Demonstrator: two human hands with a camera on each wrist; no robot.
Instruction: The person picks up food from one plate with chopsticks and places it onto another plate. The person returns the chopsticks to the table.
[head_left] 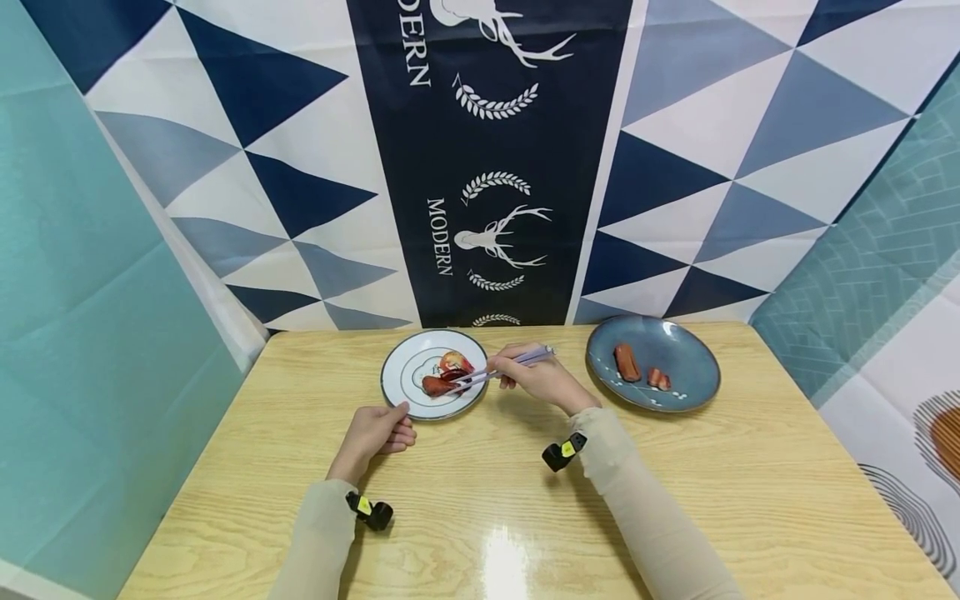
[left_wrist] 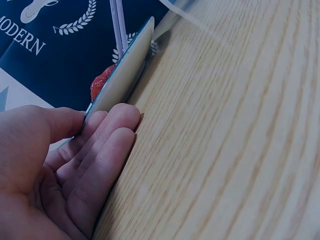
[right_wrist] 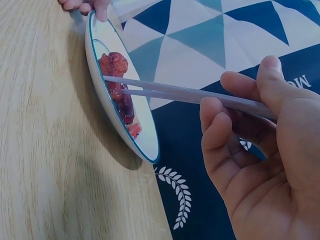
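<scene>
Backdrop [head_left: 506, 146] reads "MODERN"; right fingers [right_wrist: 242, 86] pinch chopsticks [right_wrist: 172, 92]; left fingers [left_wrist: 115, 120] pinch white plate [head_left: 403, 368]

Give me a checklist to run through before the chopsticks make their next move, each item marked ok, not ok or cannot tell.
1. Round white plate with a dark rim steadied: ok; the left hand has its thumb on the rim.
2. Pale purple chopsticks in hand: ok; the right hand holds them.
3. Tips at the glossy reddish-brown food piece: ok; both point down to it.
4. Firm grip on that piece: cannot tell; contact is too small to judge.
5. Bare room on the round glazed blue plate: ok; two brownish-red food pieces leave much of it uncovered.
</scene>
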